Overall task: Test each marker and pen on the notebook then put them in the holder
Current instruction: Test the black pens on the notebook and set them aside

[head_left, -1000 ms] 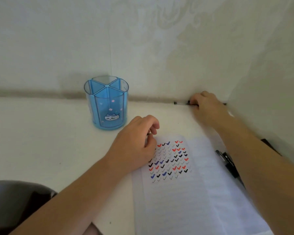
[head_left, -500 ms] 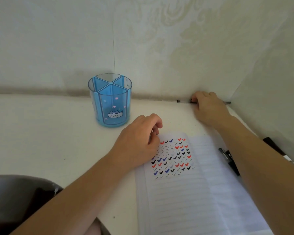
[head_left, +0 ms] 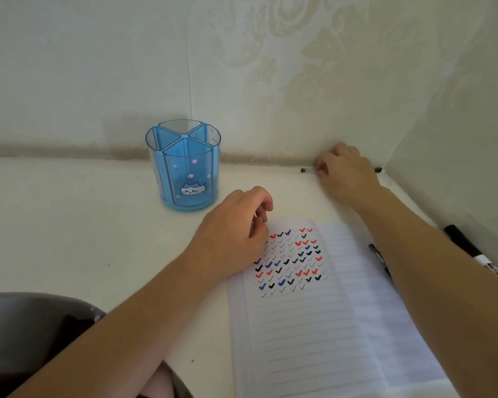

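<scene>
At far right corner of desk (head_left: 69,225), we are reaching right hand (head_left: 348,176) over thin pen (head_left: 304,170) lying along back edge, tight against wall (head_left: 270,110). Fingers (head_left: 322,168) are curling onto it; clamped or not, we cannot tell. Left hand (head_left: 230,234) is resting loosely curled, gripping nothing, on notebook (head_left: 314,326). We are thinking: roll pen off wall, then pinch mid-barrel. Holder (head_left: 184,168) is standing near back edge.

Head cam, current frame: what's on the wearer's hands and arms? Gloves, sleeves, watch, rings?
Nothing worn that shows. The left hand and right hand are bare: no gloves, no visible rings. The left forearm and right forearm are uncovered all the way to the frame edge, with no sleeve, watch, band or markings in view.
</scene>
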